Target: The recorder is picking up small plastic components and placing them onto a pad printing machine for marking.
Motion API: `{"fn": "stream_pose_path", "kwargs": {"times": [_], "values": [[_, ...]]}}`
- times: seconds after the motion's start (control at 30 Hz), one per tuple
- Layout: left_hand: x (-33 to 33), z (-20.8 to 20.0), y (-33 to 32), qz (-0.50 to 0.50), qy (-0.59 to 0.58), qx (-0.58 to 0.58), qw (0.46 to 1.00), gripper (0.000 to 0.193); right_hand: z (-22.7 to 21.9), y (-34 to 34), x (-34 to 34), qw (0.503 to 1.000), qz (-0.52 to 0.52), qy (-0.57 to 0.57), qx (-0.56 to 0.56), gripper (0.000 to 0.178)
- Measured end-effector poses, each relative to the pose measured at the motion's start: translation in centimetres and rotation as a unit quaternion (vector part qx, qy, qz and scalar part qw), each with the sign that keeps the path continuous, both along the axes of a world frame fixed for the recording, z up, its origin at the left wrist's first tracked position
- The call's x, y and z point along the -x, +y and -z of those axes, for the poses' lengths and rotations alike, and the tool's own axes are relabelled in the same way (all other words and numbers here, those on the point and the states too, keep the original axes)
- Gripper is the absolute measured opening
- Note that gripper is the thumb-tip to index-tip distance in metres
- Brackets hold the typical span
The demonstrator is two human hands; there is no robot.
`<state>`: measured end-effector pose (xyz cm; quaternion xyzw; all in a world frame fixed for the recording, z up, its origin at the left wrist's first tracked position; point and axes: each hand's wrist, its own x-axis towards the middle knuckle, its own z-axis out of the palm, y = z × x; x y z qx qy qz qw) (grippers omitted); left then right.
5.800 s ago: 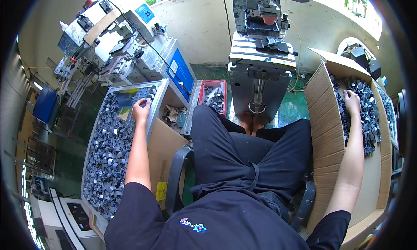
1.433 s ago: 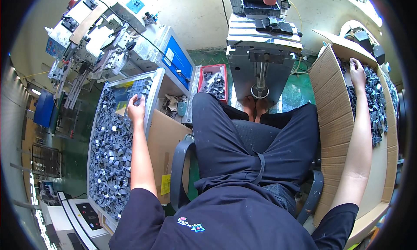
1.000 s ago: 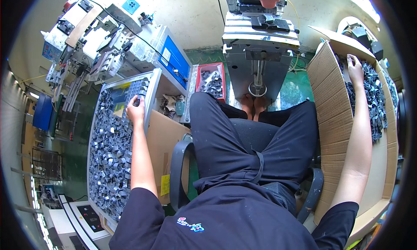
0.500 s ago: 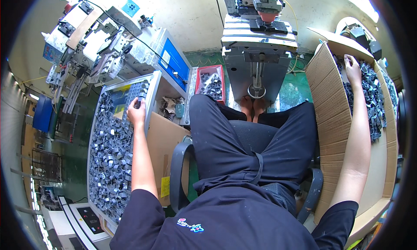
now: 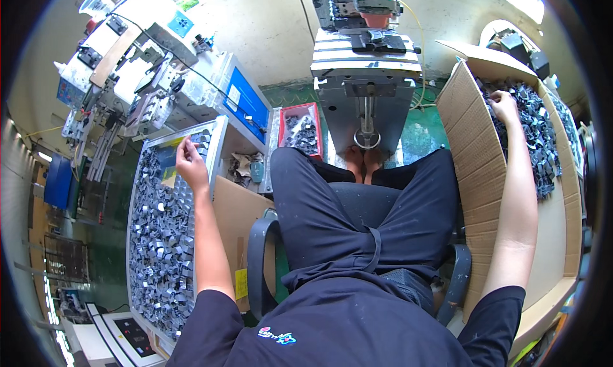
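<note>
My left hand [image 5: 193, 165] is over the far part of a light-framed tray [image 5: 220, 137], its fingertips pinched together; whether a small piece sits between them is hidden. Heaped in that tray are many small grey bent parts [image 5: 159, 239], with a few set in rows [image 5: 202, 141] at its far right corner, beside my hand. On the other side, my right hand [image 5: 506, 109] reaches into a big open cardboard box [image 5: 472, 143]. Its fingers are curled at the edge of a pile of dark grey parts [image 5: 539, 140], and what they hold cannot be made out.
A grey press-like machine [image 5: 367, 92] stands ahead, beyond my knees. To its left is a red bin [image 5: 299, 131] with more small parts. A blue-and-white machine [image 5: 246, 102] rises at the far left. Chair armrests [image 5: 263, 265] flank me, with a cardboard sheet [image 5: 239, 220] beside the tray.
The left hand, which held a small dark part at the tray's rows, has lifted and turned fingertips up. My right hand has dropped lower onto the pile, fingers curling. The whole view shifted slightly.
</note>
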<state>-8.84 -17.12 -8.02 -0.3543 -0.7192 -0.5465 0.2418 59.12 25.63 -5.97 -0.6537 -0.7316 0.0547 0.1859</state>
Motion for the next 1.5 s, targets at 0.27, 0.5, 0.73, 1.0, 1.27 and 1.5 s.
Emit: {"fn": "stream_pose_path", "kwargs": {"times": [0.27, 0.5, 0.73, 1.0, 1.27, 1.5], "values": [[-12.7, -8.6, 10.3, 0.351, -0.089, -0.02, 0.932, 0.053, -0.2, -0.3, 1.2, 0.996, 0.04, 0.063, -0.05, 0.029], [-21.5, -12.0, 21.0, 0.422, -0.04, 0.084, 0.902, 0.03, -0.3, -1.5, 3.0, 0.992, -0.064, 0.101, -0.039, 0.025], [-22.6, -12.3, 27.0, 0.417, -0.008, 0.165, 0.894, 0.033, -0.3, -1.4, 3.9, 0.984, -0.019, 0.16, -0.074, 0.025], [-23.8, -12.3, 26.2, 0.393, 0.053, 0.235, 0.887, 0.053, 1.1, 1.2, 0.6, 0.903, 0.021, 0.429, 0.009, 0.032], [-22.8, -12.1, 26.4, 0.426, 0.046, 0.204, 0.88, 0.052, -2.8, -0.8, 3.3, 0.787, -0.014, 0.614, -0.057, 0.04], [-23.5, -12.5, 25.9, 0.432, -0.062, 0.183, 0.881, 0.051, -7.0, -4.4, 10.0, 0.74, -0.121, 0.662, -0.021, 0.028]]}}
